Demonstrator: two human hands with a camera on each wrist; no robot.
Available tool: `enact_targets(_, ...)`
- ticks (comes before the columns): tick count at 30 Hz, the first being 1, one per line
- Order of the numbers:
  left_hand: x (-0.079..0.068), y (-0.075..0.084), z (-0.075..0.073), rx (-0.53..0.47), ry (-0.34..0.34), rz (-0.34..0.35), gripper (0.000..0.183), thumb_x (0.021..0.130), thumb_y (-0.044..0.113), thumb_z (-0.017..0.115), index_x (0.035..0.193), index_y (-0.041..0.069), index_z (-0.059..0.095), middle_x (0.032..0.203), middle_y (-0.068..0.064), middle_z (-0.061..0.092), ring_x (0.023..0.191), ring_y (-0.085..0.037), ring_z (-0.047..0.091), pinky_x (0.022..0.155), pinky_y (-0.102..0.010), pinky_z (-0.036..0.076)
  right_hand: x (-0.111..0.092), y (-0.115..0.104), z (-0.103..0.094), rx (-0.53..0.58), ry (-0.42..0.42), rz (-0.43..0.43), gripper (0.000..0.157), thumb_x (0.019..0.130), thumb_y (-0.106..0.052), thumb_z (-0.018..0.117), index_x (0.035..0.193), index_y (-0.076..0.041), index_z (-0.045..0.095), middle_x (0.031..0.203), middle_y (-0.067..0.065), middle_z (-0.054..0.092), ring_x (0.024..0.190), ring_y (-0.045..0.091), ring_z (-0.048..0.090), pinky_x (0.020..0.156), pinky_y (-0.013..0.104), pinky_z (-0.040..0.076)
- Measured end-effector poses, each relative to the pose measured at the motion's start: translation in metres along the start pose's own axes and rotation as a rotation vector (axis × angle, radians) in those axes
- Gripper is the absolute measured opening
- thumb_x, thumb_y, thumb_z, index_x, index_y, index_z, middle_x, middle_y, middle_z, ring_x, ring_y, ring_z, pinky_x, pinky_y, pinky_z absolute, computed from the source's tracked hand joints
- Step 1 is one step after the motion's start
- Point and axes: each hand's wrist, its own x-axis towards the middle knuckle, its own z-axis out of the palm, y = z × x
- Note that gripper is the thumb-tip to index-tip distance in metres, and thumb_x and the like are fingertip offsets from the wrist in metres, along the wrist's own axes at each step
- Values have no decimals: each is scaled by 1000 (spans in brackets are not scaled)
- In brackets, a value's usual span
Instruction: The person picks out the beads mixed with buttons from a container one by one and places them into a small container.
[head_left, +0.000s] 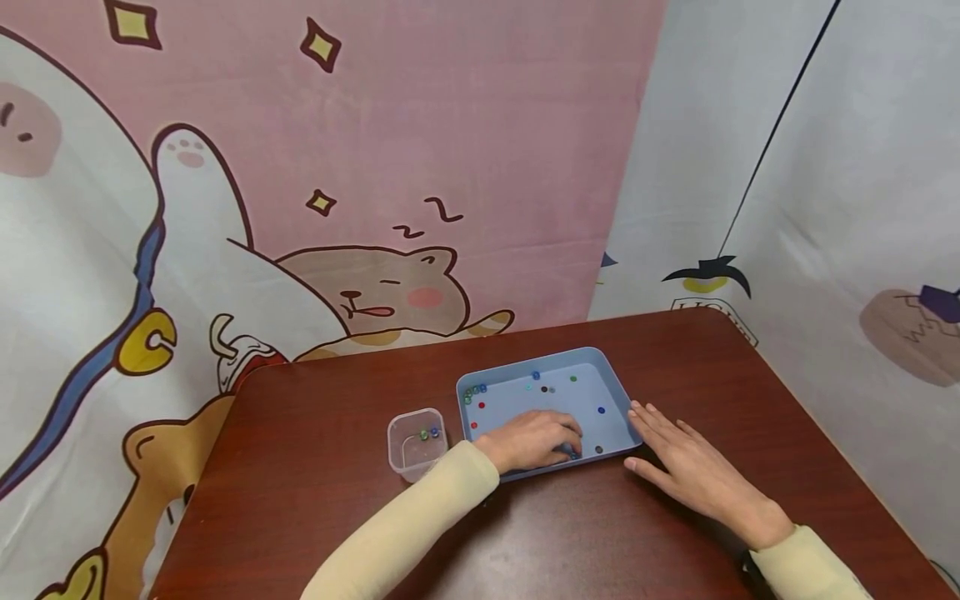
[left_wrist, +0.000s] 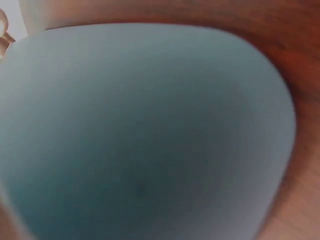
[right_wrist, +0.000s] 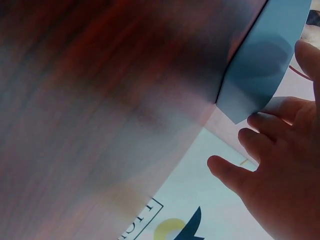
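In the head view a blue tray [head_left: 543, 367] lies on the table with several small marbles and flat coloured beads in it. My left hand [head_left: 528, 442] reaches over its front wall, fingers bent downward by a blue marble [head_left: 575, 456]; whether they pinch it cannot be made out. My right hand [head_left: 693, 471] is held with straight fingers at the tray's right side, fingertips at the wall. In the right wrist view the right hand [right_wrist: 280, 155] has its fingers spread beside the blue tray wall [right_wrist: 260, 60]. A blurred blue-grey surface [left_wrist: 150, 100] fills the left wrist view.
A clear plastic box [head_left: 408, 446] left of the tray holds a green marble [head_left: 423, 435] and a blue one [head_left: 435, 432]. More marbles [head_left: 471, 393] cluster in the tray's back left corner. Behind the brown table [head_left: 337, 467] hangs a printed cloth [head_left: 465, 108].
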Motion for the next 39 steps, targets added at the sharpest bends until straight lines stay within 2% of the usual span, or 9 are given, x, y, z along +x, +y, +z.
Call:
enact_targets(5, -9, 0, -6, -39, 31, -36, 17, 101, 29, 70, 115, 24, 78, 132, 7, 66, 123, -4, 59, 106, -19, 42, 0, -1, 0, 1, -5, 6, 79, 96, -51, 70, 154, -1, 47, 162, 18, 40, 146, 42, 39, 111, 70, 33)
enact_targets(11, -23, 5, -20, -80, 93, -60, 22, 102, 33, 69, 118, 22, 78, 136, 4, 65, 126, -6, 58, 109, -22, 42, 0, -1, 0, 6, -7, 12, 80, 96, -52, 69, 154, -1, 47, 162, 18, 40, 147, 42, 39, 111, 70, 33)
enact_targets(20, -49, 9, -47, -105, 233, -78, 23, 100, 30, 72, 118, 18, 78, 138, -1, 64, 129, -13, 58, 108, -25, 44, 1, -1, 0, 26, -21, 29, 82, 97, -54, 67, 155, -1, 45, 163, 18, 38, 148, 42, 36, 112, 69, 32)
enact_targets(24, -59, 8, -51, -70, 268, -86, 22, 101, 32, 70, 117, 20, 78, 138, 1, 64, 129, -11, 58, 109, -24, 43, 2, -1, 0, 35, -23, 32, 82, 96, -52, 69, 155, -1, 44, 163, 19, 38, 148, 43, 35, 111, 70, 32)
enact_targets(30, -79, 8, -55, -127, 334, -111, 19, 100, 30, 71, 114, 19, 78, 137, 3, 63, 127, -13, 60, 107, -28, 47, 2, -1, 1, 33, -5, 11, 80, 97, -50, 69, 154, 1, 45, 162, 20, 39, 147, 44, 37, 110, 71, 34)
enact_targets(39, -120, 2, -59, -162, 413, -211, 16, 99, 29, 72, 111, 20, 78, 135, 1, 65, 123, -15, 61, 94, -32, 54, 1, 0, 2, 33, 4, 1, 80, 98, -49, 69, 154, 1, 45, 162, 19, 39, 147, 43, 37, 109, 70, 35)
